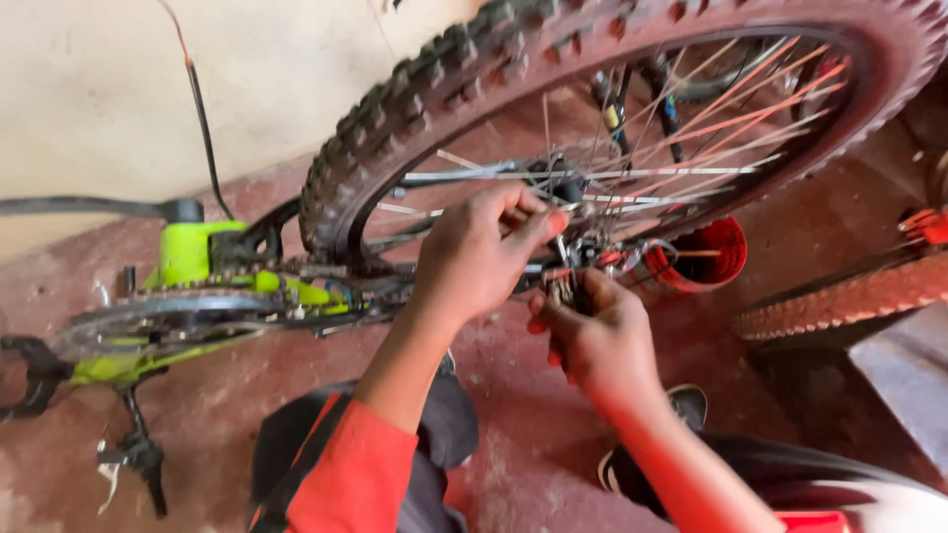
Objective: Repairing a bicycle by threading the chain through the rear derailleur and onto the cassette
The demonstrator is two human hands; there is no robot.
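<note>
A bright green bicycle frame (pixel 188 252) lies on its side on the reddish floor, its knobby rear wheel (pixel 415 109) toward the top right. My left hand (pixel 479 252) is closed around the wheel's hub and axle area (pixel 568 188), fingertips pinched near the spokes. Just below it, my right hand (pixel 592 331) grips a small metal part by the rear derailleur (pixel 568 286). The chainring (pixel 148 316) and chain run left from my hands. What exactly each hand pinches is blurred.
A red round container (pixel 706 257) sits on the floor behind the spokes. A second knobby tyre (pixel 839 301) lies at the right. A pedal crank (pixel 138 449) sticks out at lower left. My shoe (pixel 681 405) rests below my right hand. A pale wall (pixel 99 99) lies at upper left.
</note>
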